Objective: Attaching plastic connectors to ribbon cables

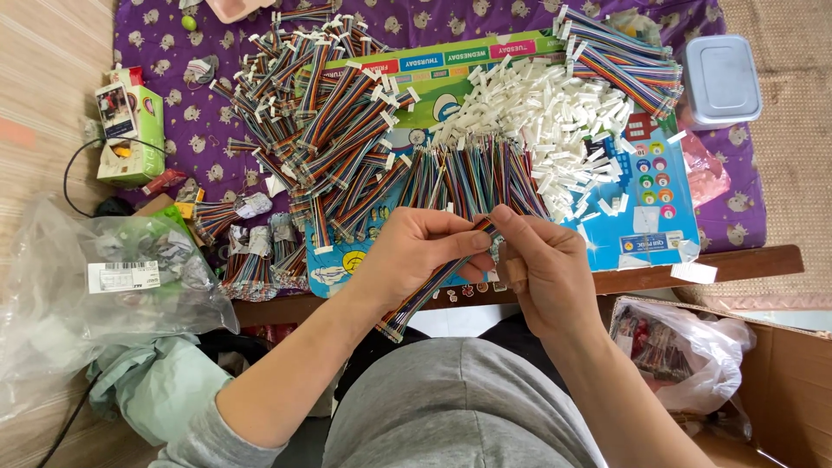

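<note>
at the far left of the low table, a clear plastic bag with a white label slumps on the floor, and one green carton stands above it on the purple cloth. moving right, a heap of rainbow ribbon cables covers the cloth and a colourful printed board, far too many to count, with a tidier row fanned out side by side at mid-table. just below that row, the left hand has its fingers curled and pinching one rainbow cable near its upper end. the cable's long axis runs on a slant, from its lower connector down-left near the lap up to the top end at the right, where the two hands meet. the right hand sits just beside, thumb and forefinger pressed together on that top end; whether a white piece is between them cannot be told. so one cable is held, by two hands, both touching it, the left gripping more of its length. further right lies a pile of small white connector housings, uncountable, then a second bundle of cables and one grey lidded box. at lower right, an open cardboard box holds a plastic bag.
</note>
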